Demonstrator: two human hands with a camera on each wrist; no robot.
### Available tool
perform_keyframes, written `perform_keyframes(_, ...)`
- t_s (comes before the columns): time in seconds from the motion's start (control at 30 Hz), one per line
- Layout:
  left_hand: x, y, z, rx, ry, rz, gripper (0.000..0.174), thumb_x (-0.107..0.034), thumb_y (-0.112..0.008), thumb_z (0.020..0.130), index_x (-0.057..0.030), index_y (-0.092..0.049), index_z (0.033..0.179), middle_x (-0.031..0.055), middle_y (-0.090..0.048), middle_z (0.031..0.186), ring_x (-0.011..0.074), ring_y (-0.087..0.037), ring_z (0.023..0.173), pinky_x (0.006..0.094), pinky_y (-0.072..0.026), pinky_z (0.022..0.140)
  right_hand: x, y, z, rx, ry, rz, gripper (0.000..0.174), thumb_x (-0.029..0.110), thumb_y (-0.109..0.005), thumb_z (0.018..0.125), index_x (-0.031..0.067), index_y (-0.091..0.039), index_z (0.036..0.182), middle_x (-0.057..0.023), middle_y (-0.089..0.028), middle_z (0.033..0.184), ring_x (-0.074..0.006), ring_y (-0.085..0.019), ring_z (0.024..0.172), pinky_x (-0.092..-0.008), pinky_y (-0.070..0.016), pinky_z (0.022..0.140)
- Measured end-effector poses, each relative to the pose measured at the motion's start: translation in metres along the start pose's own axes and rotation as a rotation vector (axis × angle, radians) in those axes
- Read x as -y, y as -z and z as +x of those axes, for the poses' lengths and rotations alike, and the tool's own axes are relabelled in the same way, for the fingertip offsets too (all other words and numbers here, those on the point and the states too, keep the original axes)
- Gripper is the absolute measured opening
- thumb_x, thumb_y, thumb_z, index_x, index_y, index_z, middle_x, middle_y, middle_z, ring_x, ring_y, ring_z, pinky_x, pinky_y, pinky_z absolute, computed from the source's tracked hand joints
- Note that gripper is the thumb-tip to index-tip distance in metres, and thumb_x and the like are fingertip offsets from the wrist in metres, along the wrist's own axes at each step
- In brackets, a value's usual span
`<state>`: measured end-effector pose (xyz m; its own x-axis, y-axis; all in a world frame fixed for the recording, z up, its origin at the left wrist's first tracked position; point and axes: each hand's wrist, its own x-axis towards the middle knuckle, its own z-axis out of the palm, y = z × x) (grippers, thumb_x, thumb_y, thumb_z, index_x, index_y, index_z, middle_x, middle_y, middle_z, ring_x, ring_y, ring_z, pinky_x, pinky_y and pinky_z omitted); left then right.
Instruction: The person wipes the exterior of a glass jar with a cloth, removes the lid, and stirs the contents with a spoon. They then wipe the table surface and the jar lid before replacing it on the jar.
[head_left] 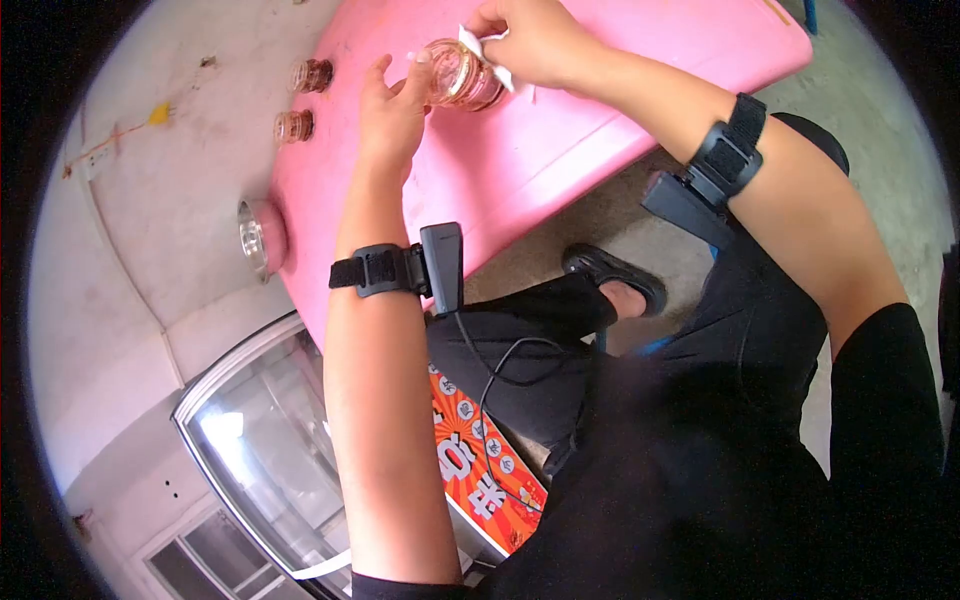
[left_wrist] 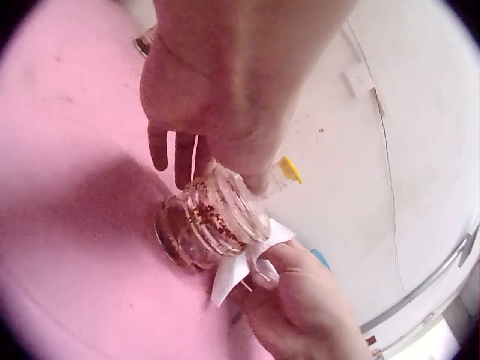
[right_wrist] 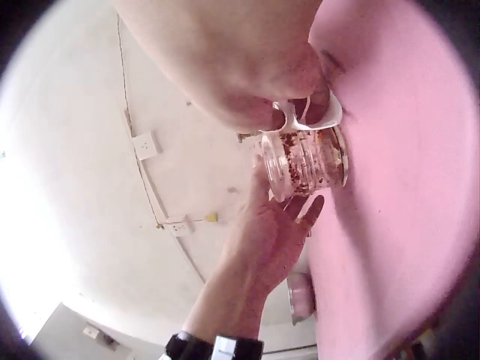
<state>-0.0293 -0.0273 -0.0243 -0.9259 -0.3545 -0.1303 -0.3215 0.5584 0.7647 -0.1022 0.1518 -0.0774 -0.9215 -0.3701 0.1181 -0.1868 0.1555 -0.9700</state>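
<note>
A clear glass jar (head_left: pixel 465 78) with reddish-brown bits clinging to its wall stands on the pink table (head_left: pixel 560 150). My left hand (head_left: pixel 393 115) holds it from the left side, thumb at the rim and fingers along the wall, as the right wrist view also shows. On the opposite side my right hand (head_left: pixel 540 42) pinches a white tissue (left_wrist: pixel 231 277) against the jar's outside. In the right wrist view, the tissue (right_wrist: pixel 330 112) is bunched between the fingers right at the glass.
Two small jars with dark reddish contents, one farther (head_left: pixel 312 75) and one nearer (head_left: pixel 293 126), stand by the wall. A metal bowl (head_left: pixel 262 240) sits at the table's left edge. Below it are a glass-fronted cabinet (head_left: pixel 260 430) and an orange printed panel (head_left: pixel 485 460).
</note>
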Motion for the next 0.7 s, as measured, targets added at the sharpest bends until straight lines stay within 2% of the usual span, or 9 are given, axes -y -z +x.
perform_keyframes(0.07,0.000,-0.003,0.002,0.005,-0.011,-0.018,0.080,-0.045,-0.067,0.096,0.0054,-0.033,0.148,0.0248,-0.063,0.124,0.0238,-0.063,0.102,0.0355,-0.0514,0.088,-0.003,0.010,-0.014,0.077,0.028,0.092,0.013,0.010,-0.065,0.078,0.0027,-0.074,0.084,-0.0216,-0.072,0.080,-0.0307,-0.073,0.075,-0.0423,-0.0565,0.069)
perform_keyframes(0.13,-0.001,-0.006,0.001,0.005,-0.015,-0.031,0.077,-0.045,-0.067,0.096,0.0056,-0.036,0.146,0.0235,-0.064,0.121,0.0223,-0.063,0.099,0.0348,-0.0514,0.087,-0.003,0.014,-0.021,0.043,0.071,0.112,0.014,0.010,-0.065,0.079,0.0026,-0.075,0.086,-0.0198,-0.073,0.081,-0.0293,-0.074,0.075,-0.0422,-0.0570,0.070)
perform_keyframes(0.33,0.002,-0.003,-0.002,0.016,-0.003,-0.031,0.070,-0.044,-0.066,0.097,0.0053,-0.043,0.141,0.0216,-0.067,0.114,0.0213,-0.063,0.095,0.0340,-0.0511,0.085,0.013,0.014,-0.005,0.112,-0.145,0.143,0.016,0.010,-0.065,0.080,0.0026,-0.076,0.090,-0.0216,-0.074,0.089,-0.0302,-0.074,0.082,-0.0416,-0.0579,0.077)
perform_keyframes(0.4,0.004,0.001,-0.007,0.043,0.035,-0.007,0.070,-0.044,-0.066,0.097,0.0049,-0.043,0.141,0.0208,-0.067,0.112,0.0216,-0.063,0.095,0.0341,-0.0509,0.085,-0.019,-0.020,0.021,-0.103,0.065,0.042,0.017,0.010,-0.064,0.081,0.0029,-0.076,0.092,-0.0225,-0.073,0.093,-0.0315,-0.074,0.087,-0.0418,-0.0579,0.079)
perform_keyframes(0.5,0.003,0.001,-0.011,0.039,0.025,0.003,0.071,-0.045,-0.066,0.097,0.0044,-0.043,0.143,0.0206,-0.067,0.114,0.0225,-0.063,0.098,0.0346,-0.0510,0.086,-0.024,-0.024,0.020,-0.107,0.126,0.000,0.018,0.008,-0.062,0.082,0.0025,-0.076,0.092,-0.0223,-0.073,0.094,-0.0321,-0.074,0.089,-0.0419,-0.0580,0.080)
perform_keyframes(0.57,0.004,-0.003,-0.009,0.025,0.011,0.009,0.072,-0.046,-0.065,0.097,0.0042,-0.043,0.143,0.0206,-0.066,0.115,0.0228,-0.063,0.100,0.0346,-0.0510,0.086,-0.008,0.002,0.012,-0.096,0.178,-0.010,0.017,0.007,-0.062,0.082,0.0020,-0.075,0.090,-0.0223,-0.074,0.091,-0.0318,-0.074,0.086,-0.0422,-0.0583,0.078)
perform_keyframes(0.63,0.005,-0.006,-0.005,-0.010,-0.016,0.001,0.072,-0.047,-0.063,0.098,0.0042,-0.042,0.144,0.0208,-0.066,0.116,0.0232,-0.063,0.101,0.0347,-0.0510,0.086,0.030,0.051,0.000,0.491,-0.321,0.270,0.014,0.004,-0.060,0.081,0.0009,-0.073,0.087,-0.0212,-0.073,0.084,-0.0306,-0.074,0.079,-0.0426,-0.0582,0.072)
perform_keyframes(0.67,0.005,-0.009,-0.002,-0.010,-0.019,0.000,0.072,-0.047,-0.063,0.098,0.0042,-0.042,0.144,0.0208,-0.066,0.116,0.0232,-0.063,0.101,0.0347,-0.0510,0.086,0.026,0.045,-0.006,0.489,-0.319,0.268,0.014,0.004,-0.060,0.081,0.0009,-0.073,0.087,-0.0212,-0.073,0.084,-0.0306,-0.074,0.079,-0.0426,-0.0582,0.072)
perform_keyframes(0.7,0.004,-0.013,0.000,-0.021,-0.016,-0.013,0.072,-0.047,-0.062,0.099,0.0041,-0.042,0.144,0.0207,-0.066,0.115,0.0229,-0.063,0.101,0.0347,-0.0511,0.086,0.015,0.032,-0.014,0.290,-0.174,0.197,0.013,0.003,-0.060,0.081,0.0005,-0.072,0.087,-0.0206,-0.072,0.081,-0.0300,-0.073,0.076,-0.0424,-0.0579,0.069)
